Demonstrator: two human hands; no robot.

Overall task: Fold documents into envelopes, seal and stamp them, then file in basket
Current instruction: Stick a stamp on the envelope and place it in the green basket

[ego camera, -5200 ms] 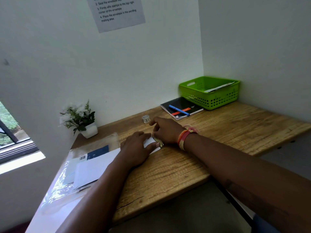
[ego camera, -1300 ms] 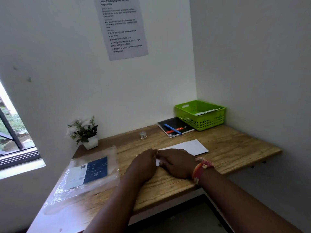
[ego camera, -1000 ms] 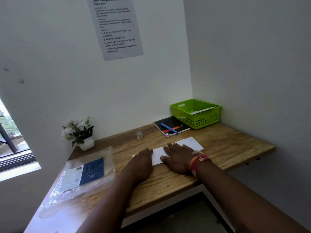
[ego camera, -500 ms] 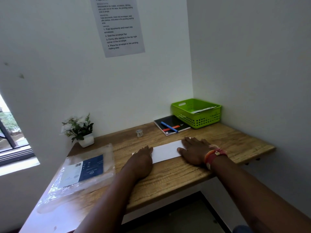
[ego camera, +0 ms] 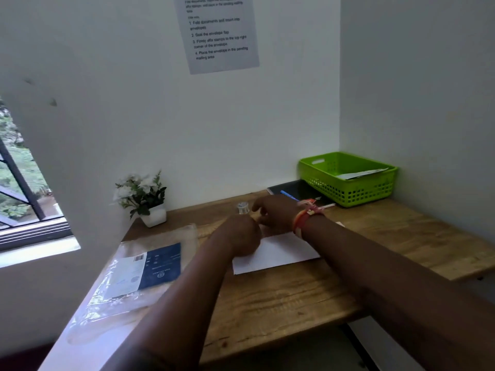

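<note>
Hanging on the wall above the desk's far edge, a printed sheet carries numbered steps that read roughly: "1. Fold documents and insert into envelopes", "2. Seal the envelope flap", "3. Firmly affix stamps to the top right corner of the envelope", "4. Place the envelope in the pending mailing area". A clear plastic packet along the desk's left edge shows a barcode and a dark blue panel whose print is too blurred to read.

The white envelope lies flat near the middle of the wooden desk, its far part hidden by both arms. The left hand is curled loosely at the envelope's left end; whether it pinches anything cannot be told. The right hand, with a red and orange band at the wrist, reaches past the envelope with fingers bent towards a small clear container near the far edge; contact is unclear.

The green basket sits in the far right corner with paper inside. A dark notebook with a blue pen lies just beside it, partly hidden by the right wrist. A small potted plant stands in the far left corner.
</note>
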